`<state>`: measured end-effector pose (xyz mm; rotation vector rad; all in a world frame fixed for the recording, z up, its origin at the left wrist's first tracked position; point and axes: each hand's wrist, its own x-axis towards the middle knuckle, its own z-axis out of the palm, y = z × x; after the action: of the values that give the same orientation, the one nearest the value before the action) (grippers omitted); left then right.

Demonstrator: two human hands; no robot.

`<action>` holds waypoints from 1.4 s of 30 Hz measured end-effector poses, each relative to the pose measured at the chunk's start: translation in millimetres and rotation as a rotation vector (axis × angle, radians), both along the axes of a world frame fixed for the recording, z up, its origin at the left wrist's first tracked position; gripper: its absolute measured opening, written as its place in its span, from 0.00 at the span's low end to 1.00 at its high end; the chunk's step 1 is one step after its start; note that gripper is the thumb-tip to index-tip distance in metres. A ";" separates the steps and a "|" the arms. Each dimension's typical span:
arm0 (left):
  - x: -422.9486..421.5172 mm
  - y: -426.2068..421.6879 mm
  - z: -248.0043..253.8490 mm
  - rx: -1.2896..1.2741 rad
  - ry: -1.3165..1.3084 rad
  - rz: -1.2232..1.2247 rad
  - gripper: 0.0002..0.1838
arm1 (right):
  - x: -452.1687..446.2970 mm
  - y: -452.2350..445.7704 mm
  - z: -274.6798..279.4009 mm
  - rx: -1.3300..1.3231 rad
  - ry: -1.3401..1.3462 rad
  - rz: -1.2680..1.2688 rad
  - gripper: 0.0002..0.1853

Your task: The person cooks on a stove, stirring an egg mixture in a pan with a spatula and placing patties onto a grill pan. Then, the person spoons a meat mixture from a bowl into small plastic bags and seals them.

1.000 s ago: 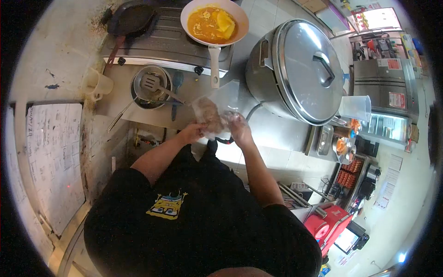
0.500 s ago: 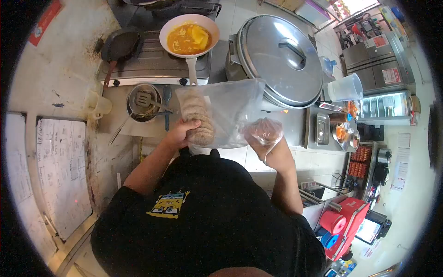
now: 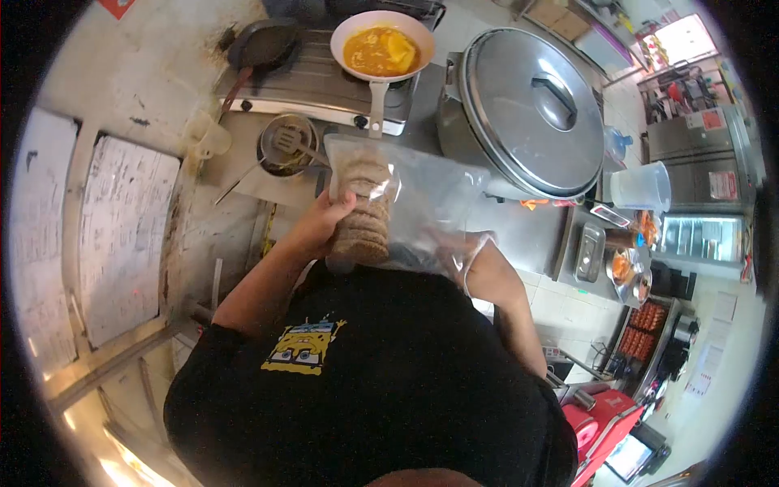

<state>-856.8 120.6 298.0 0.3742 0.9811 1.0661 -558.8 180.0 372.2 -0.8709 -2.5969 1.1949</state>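
My left hand is closed on a clear plastic bag at its left end, thumb over the front. Inside that end lies a stack of round, flat, brown patties. At the right end of the bag, my right hand reaches in, with clear plastic bunched around the wrist. Glare and folds of plastic blur its fingers, so I cannot tell how they are set. A gap of bag separates my right hand from the patties.
Beyond the bag, a pan with orange-yellow food sits on the stove, its handle pointing at me. A large lidded metal pot stands to the right. At left are a bowl with a slotted spatula and a dark pan.
My right hand has gone deeper into the bag and shows less clearly through the plastic. My left hand keeps its hold on the bag. The whole view has shifted and tilted.
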 end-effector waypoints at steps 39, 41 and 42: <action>-46.1 -70.0 -16.5 -0.008 -0.119 0.425 0.26 | -176.3 -18.1 -26.6 0.033 0.063 0.266 0.28; -54.3 -72.0 -22.7 -0.038 -0.198 0.425 0.27 | -178.6 -17.3 -43.2 0.121 0.038 0.264 0.28; -57.8 -72.3 -25.1 -0.038 -0.200 0.427 0.27 | -181.1 -18.1 -44.0 0.120 0.036 0.267 0.28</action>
<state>-914.5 48.3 272.9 0.0209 0.9197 1.4379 -739.9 161.9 328.2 -0.4877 -2.7869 1.0859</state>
